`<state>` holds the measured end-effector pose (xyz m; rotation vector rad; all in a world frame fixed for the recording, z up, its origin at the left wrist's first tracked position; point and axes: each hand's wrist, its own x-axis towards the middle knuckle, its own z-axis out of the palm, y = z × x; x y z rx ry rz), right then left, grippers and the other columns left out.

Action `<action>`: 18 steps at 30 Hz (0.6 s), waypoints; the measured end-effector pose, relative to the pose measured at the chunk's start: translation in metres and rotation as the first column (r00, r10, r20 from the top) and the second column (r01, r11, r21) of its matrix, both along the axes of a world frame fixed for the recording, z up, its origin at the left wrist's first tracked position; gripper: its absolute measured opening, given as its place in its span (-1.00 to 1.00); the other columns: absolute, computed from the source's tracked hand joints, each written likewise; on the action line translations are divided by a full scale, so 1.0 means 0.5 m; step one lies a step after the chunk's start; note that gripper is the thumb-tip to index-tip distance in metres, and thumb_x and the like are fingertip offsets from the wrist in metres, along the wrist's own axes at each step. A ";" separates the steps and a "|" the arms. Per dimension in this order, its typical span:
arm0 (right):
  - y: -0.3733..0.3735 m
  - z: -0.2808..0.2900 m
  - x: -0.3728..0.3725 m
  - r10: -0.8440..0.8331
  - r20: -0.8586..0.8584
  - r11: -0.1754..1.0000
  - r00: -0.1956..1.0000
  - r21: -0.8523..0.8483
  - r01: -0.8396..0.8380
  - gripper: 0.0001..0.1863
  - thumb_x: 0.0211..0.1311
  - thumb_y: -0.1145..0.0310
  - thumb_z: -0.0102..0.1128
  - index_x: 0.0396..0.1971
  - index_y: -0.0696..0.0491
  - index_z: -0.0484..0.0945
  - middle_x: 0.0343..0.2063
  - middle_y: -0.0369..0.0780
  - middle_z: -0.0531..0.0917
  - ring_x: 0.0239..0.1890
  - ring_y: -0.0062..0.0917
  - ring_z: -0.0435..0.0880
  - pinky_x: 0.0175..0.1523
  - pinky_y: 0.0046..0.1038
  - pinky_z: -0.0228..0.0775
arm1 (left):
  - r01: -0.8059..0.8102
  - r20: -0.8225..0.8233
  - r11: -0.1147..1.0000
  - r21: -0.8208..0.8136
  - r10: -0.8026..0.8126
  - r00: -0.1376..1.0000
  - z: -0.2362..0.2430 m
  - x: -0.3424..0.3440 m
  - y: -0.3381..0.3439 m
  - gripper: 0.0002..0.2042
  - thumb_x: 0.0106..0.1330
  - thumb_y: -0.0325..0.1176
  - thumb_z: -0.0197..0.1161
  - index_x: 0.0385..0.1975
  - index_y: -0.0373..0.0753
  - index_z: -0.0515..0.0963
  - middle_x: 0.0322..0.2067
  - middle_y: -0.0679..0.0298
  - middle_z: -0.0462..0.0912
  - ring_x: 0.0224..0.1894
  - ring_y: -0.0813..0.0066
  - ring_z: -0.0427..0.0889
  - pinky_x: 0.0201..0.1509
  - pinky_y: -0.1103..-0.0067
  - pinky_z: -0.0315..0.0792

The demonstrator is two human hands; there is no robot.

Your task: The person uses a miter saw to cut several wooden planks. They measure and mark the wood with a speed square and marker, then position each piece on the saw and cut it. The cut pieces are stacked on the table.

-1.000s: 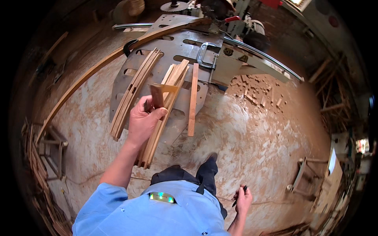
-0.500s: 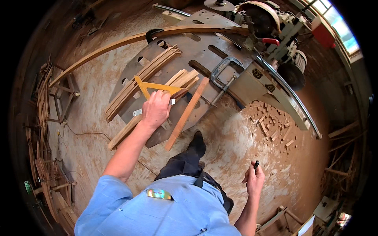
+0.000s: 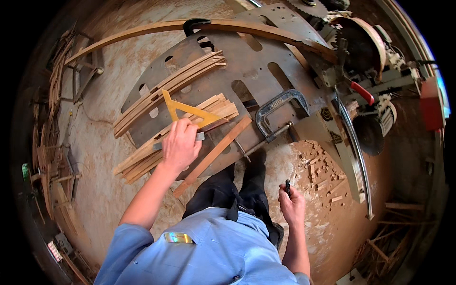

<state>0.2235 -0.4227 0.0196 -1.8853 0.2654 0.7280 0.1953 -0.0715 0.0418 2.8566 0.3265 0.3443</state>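
A timber pile (image 3: 47, 137) is standing along the left side of the workshop, with a wooden stand (image 3: 84, 78) beside it. A long strip (image 3: 142, 31), bowed in this view, is running from that side along the far edge of the grey metal table (image 3: 261, 85), and a black clamp (image 3: 194, 26) is sitting over it at that edge. A first bundle of wooden strips (image 3: 166, 92) is lying slantwise across the left part of the table, its lower ends jutting past the left edge. A second bundle (image 3: 142, 161) is lying nearer the person, its lower ends also overhanging the table's near left corner.

The left hand (image 3: 180, 147) is reaching over this second bundle, its fingers closed on a yellow set square (image 3: 194, 111). The square is slanting above the bundle's upper part; whether it is touching the wood cannot be told. A thin grey piece (image 3: 200, 136) is showing at the right of the same hand.

Further right, a single strip (image 3: 213, 156) is lying across the near edge, its lower end projecting. A G-clamp (image 3: 278, 100) is sitting near the table's right end. Below it, off the table, the right hand (image 3: 293, 206) is closing around a black pen (image 3: 287, 186). Wood offcuts (image 3: 312, 172) are lying scattered on the floor beyond, and a red handle (image 3: 363, 93) is projecting from the machine at far right.
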 end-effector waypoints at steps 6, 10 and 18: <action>-0.006 -0.037 0.157 0.243 0.056 0.964 0.968 0.101 -0.248 -0.81 0.22 0.41 0.24 -0.20 0.17 0.60 -0.58 -0.38 0.54 -0.48 -0.78 0.45 -0.35 -0.64 0.36 | -0.060 -0.107 0.994 0.090 0.070 0.992 0.017 0.000 -0.001 -0.75 -0.05 -0.47 0.36 -0.36 -0.29 0.48 -0.07 0.11 0.53 -0.13 0.11 0.51 -0.22 0.35 0.49; -0.050 -0.073 0.233 0.284 0.127 0.948 0.950 0.108 -0.298 -0.82 0.25 0.41 0.21 -0.17 0.11 0.62 -0.56 -0.43 0.53 -0.52 -0.79 0.44 -0.44 -0.68 0.29 | -0.052 -0.138 0.993 0.107 0.067 0.988 0.029 0.017 -0.005 -0.71 -0.10 -0.49 0.40 -0.37 -0.28 0.46 -0.09 0.14 0.58 -0.14 0.11 0.53 -0.23 0.37 0.50; -0.076 -0.061 0.320 0.289 -0.099 0.956 0.952 0.082 -0.281 -0.80 0.24 0.41 0.24 -0.18 0.16 0.60 -0.58 -0.46 0.47 -0.50 -0.80 0.35 -0.39 -0.66 0.26 | 0.000 -0.083 0.993 0.114 0.009 0.996 0.015 0.061 -0.021 -0.68 -0.20 -0.53 0.36 -0.38 -0.23 0.45 -0.08 0.23 0.59 -0.19 0.20 0.55 -0.29 0.41 0.54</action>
